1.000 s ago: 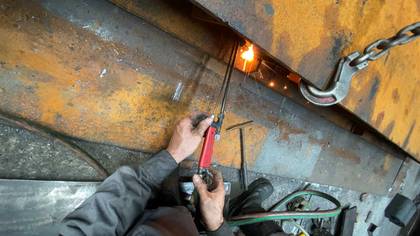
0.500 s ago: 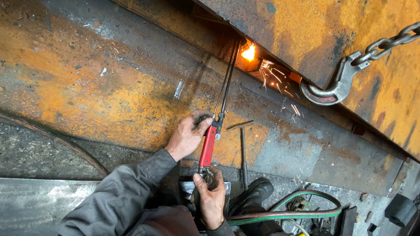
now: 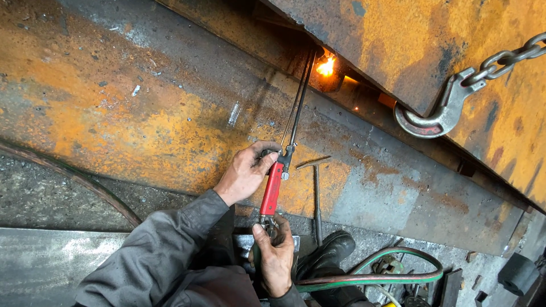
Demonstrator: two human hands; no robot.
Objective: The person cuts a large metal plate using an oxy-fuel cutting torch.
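Sparks have died down; both hands still grip torch

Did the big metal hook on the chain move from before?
No. The hook hangs at the same spot against the rusty steel plate, right of the torch flame.

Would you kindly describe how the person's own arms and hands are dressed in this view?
Both hands, the left hand and the right hand, are bare, with no gloves, and look grimy. The arms wear long dark grey work-jacket sleeves, creased and soiled, reaching the wrists.
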